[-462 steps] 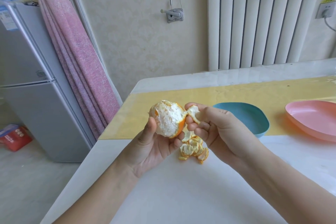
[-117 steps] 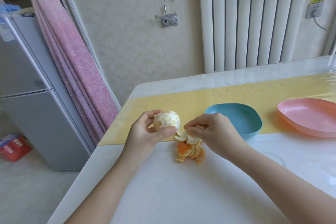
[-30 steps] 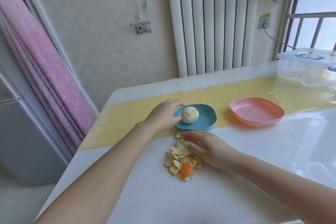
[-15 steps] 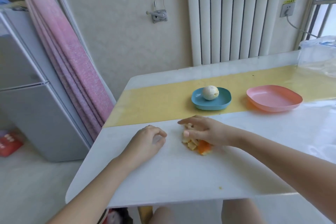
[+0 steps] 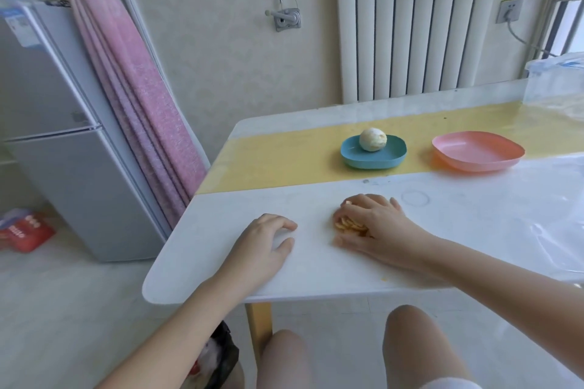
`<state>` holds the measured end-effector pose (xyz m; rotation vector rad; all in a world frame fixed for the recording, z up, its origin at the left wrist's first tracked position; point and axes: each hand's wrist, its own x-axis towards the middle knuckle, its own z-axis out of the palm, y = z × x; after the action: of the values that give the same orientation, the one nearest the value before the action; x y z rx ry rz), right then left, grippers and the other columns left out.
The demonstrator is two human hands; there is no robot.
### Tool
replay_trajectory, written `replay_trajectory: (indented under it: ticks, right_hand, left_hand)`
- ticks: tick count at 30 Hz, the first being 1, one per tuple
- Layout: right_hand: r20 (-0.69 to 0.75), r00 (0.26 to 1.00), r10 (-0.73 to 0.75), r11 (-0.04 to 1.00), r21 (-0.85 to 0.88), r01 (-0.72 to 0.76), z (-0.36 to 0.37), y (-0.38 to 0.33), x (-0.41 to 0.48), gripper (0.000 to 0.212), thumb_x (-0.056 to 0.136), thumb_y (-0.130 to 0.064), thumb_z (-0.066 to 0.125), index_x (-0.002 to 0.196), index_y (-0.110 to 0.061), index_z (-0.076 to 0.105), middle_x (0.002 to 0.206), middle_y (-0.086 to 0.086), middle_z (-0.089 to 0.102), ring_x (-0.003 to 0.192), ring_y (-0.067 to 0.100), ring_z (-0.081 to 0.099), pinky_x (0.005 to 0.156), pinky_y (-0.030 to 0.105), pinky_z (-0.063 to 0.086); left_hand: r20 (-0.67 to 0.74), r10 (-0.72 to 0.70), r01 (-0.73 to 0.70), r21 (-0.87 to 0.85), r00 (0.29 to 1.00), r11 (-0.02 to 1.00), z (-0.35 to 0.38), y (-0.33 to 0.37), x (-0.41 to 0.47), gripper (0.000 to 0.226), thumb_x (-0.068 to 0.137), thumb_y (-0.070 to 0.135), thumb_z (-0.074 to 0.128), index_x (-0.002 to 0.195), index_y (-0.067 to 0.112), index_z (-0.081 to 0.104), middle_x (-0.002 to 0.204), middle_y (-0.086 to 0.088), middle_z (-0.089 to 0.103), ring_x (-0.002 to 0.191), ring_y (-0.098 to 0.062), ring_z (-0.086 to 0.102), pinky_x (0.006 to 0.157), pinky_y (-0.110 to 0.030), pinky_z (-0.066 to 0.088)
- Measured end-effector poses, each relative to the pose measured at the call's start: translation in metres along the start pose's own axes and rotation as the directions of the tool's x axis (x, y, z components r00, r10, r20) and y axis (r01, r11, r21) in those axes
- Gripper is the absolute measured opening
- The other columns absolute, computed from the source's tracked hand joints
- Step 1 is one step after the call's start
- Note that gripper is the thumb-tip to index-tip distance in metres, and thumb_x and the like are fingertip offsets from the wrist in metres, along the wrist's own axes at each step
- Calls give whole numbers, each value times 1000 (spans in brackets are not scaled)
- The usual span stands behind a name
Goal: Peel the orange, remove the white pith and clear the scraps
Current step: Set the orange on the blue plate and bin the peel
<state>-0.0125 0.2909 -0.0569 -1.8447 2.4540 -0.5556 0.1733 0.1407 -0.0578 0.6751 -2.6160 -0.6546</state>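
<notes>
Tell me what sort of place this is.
Probably a home kitchen or dining corner: a fridge, a ribbed wall radiator, and a table holding a blue plate.

We saw a pink dish on the yellow runner and a clear plastic box at the far right of the table. Behind stood a white radiator, a pink curtain and a grey fridge.
</notes>
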Motion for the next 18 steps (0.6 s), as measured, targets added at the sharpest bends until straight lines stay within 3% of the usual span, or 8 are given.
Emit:
replay_trajectory:
  ticks: [4,11,15,18]
  right_hand:
    - [-49,993,104,994,-15,-105,2,-3,-11,37,87,-64,43,117,-43,47,129,-22,43,125,18,32,100,42,26]
    - [-192,980,46,996,82,-30,1,-5,-20,19,88,-40,59,103,-29,58,103,-14,53,87,21,46,73,28,35]
    - [-199,977,79,990,130,-54,-7,-7,-20,17,80,-30,66,95,-29,59,92,-11,55,75,17,52,67,28,42]
    - [-191,969,159,970,213,-117,-14,-6,-14,18,73,-17,67,85,-25,57,78,-7,56,69,16,49,61,18,37]
  left_hand:
    - [-19,8,-8,-16,1000,1000,3,1,-8,26,96,15,55,121,19,61,126,10,52,122,-3,45,92,4,20]
    - [-26,-4,3,-18,1000,1000,6,2,-9,27,97,18,53,123,20,60,130,10,51,125,-5,42,96,-7,23]
    - [-24,-9,8,-32,1000,999,6,2,-9,27,97,19,53,123,21,60,129,11,50,125,-5,42,94,-7,23]
    - [-15,-14,13,-33,1000,999,5,2,-10,27,97,19,54,123,22,60,129,12,50,125,-5,42,94,-7,23]
